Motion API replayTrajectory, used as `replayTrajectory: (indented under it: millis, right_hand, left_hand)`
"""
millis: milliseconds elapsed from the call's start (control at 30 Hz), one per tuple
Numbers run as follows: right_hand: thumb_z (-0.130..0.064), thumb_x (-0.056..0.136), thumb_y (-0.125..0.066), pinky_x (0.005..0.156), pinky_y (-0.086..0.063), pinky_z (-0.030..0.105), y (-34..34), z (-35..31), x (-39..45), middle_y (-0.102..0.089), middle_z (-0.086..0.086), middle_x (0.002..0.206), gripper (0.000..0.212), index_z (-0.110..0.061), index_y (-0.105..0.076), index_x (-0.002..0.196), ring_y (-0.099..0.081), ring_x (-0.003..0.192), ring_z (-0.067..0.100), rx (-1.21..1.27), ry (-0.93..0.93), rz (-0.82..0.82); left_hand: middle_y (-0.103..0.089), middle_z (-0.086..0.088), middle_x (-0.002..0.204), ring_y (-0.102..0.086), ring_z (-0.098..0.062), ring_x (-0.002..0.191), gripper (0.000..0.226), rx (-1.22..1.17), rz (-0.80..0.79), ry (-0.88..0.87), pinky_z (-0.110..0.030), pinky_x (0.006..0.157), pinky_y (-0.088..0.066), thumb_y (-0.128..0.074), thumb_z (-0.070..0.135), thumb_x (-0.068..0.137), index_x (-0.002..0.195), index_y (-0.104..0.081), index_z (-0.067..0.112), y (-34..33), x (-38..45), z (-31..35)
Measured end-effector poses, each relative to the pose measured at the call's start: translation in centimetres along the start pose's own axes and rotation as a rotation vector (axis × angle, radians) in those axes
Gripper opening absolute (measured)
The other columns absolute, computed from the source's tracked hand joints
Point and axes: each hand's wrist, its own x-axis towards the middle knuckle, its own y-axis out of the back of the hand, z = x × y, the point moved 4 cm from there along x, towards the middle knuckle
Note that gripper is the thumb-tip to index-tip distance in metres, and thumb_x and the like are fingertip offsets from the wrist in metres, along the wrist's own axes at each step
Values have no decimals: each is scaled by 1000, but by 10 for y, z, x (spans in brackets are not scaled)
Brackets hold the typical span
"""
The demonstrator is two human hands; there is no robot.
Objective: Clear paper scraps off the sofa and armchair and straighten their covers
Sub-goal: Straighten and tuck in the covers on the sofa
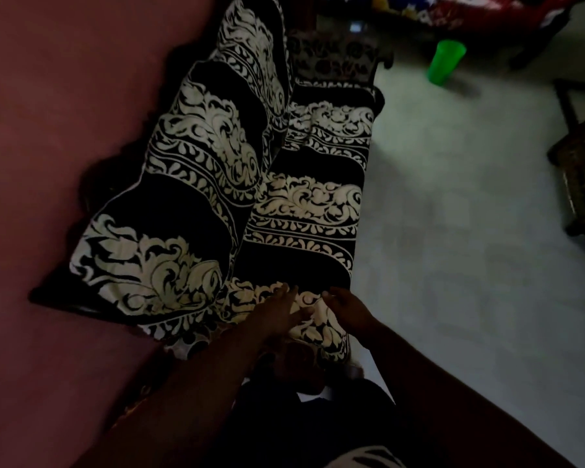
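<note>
A sofa (pixel 304 211) against a pink wall (pixel 65 130) wears a soft black cover (pixel 190 211) with cream scrollwork. At its near end, the left hand (pixel 277 315) lies flat on the cloth, fingers straight and together; the right hand (pixel 348 310) curls, pinching a fold. A green plastic cup (pixel 445 61) stands on the pale floor (pixel 470 231).

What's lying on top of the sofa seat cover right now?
Only both hands, left hand and right hand, on the seat cover's near end. No paper scraps visible; under the hands is hidden.

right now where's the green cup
In the head view the green cup stands on the pale floor at the upper right, beyond the far end of the sofa and just below the colourful cloth at the top edge.
</note>
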Motion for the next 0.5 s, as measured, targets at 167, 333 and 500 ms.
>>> replayTrajectory:
  millis: [167,333,500]
  right_hand:
    - [-50,97,-57,106,-43,37,17,-15,-7,-54,8,146,61,-13,-50,146,-55,125,23,-36,84,-36]
    - [-43,99,-58,106,-43,34,50,-10,-11,-57,9,141,58,-10,-49,145,-55,128,22,-65,171,-58]
    - [-45,98,-60,106,-44,35,86,6,-17,-59,9,137,55,-12,-53,141,-56,125,21,-116,220,-61]
  left_hand:
    - [-5,-4,169,-11,-25,155,139,-88,109,61,-47,123,-20,-12,109,50,161,-14,25,4,-15,2]
    - [-9,-6,169,-13,-23,155,137,-126,221,102,-41,123,-21,-11,107,53,161,-17,23,-8,-36,19]
    - [-9,-5,169,-14,-22,154,134,-172,378,100,-39,122,-21,-6,104,55,161,-16,22,-30,-58,59]
